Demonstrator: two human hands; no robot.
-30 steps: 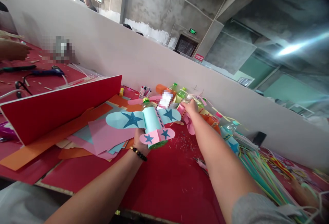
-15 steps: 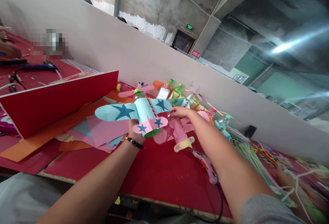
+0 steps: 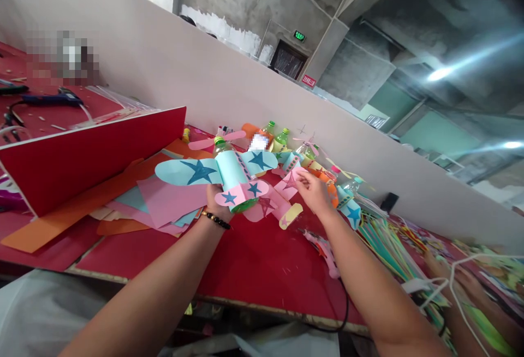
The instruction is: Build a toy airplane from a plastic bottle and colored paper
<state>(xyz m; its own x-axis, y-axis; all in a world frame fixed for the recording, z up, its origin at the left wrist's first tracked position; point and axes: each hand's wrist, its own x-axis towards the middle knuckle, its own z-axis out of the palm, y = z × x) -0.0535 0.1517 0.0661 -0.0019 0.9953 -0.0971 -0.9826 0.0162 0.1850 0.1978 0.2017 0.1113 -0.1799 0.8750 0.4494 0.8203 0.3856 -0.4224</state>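
My left hand (image 3: 216, 204) is closed around a toy airplane made from a plastic bottle (image 3: 230, 170), held above the table. It has a light blue paper body and wings with dark blue stars, a pink tail piece, a yellow-green cap and a pink propeller. Just right of it, my right hand (image 3: 314, 190) pinches the wing tip of a pink bottle airplane (image 3: 281, 204) with a yellow tail piece. The blue airplane hides part of the pink one. Below the right hand, a pink glue gun (image 3: 324, 252) lies on the red table (image 3: 262, 264).
Several more bottle airplanes (image 3: 347, 204) stand along the white partition (image 3: 221, 84). Coloured paper sheets (image 3: 172, 198) lie left, beside a red divider (image 3: 102, 155). Paper strips (image 3: 385, 242) and another person's arm (image 3: 462, 291) are at right. A blue glue gun (image 3: 53, 97) lies beyond the divider.
My right hand has moved right and slightly down, to the pink airplane's wing tip. The pink airplane has turned a little. My left hand still holds the blue airplane, and the view has shifted slightly.
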